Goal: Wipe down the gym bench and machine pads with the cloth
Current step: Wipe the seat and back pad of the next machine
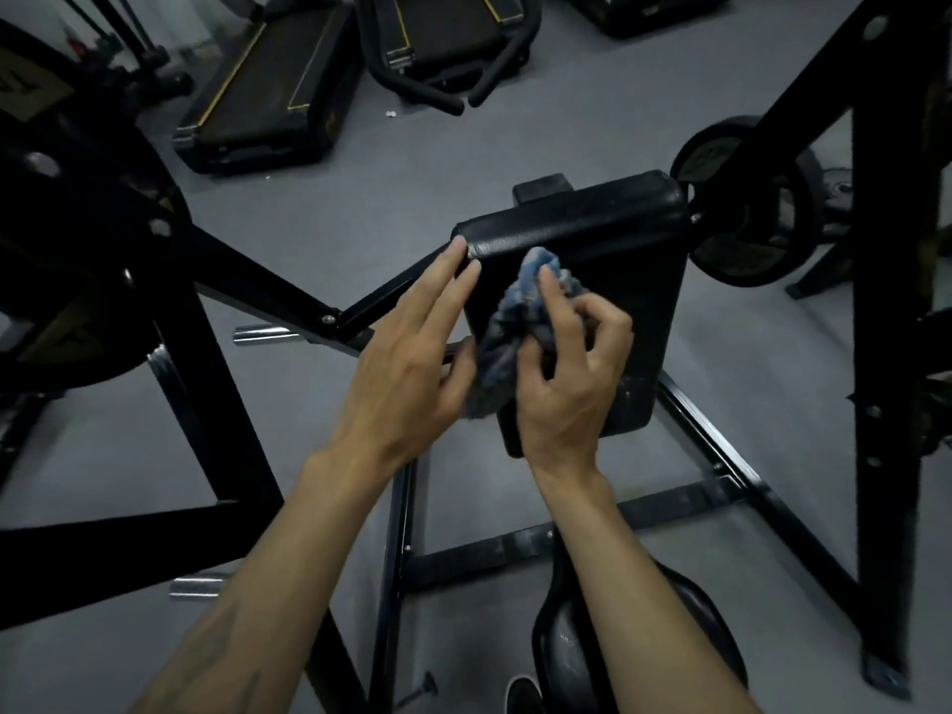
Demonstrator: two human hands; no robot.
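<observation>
Your cloth [520, 322] is bunched on the sloped black pad [592, 260], pinched under your right hand [561, 383], whose fingers are curled around it, index tip pressing near the pad's top ridge. Your left hand [412, 353] lies flat just beside it, fingers straight, tips touching the pad's left edge. You're mid-wipe here, I'd say; next, sweep toward the untouched far side, then the round seat [690, 626] below your wrists.
</observation>
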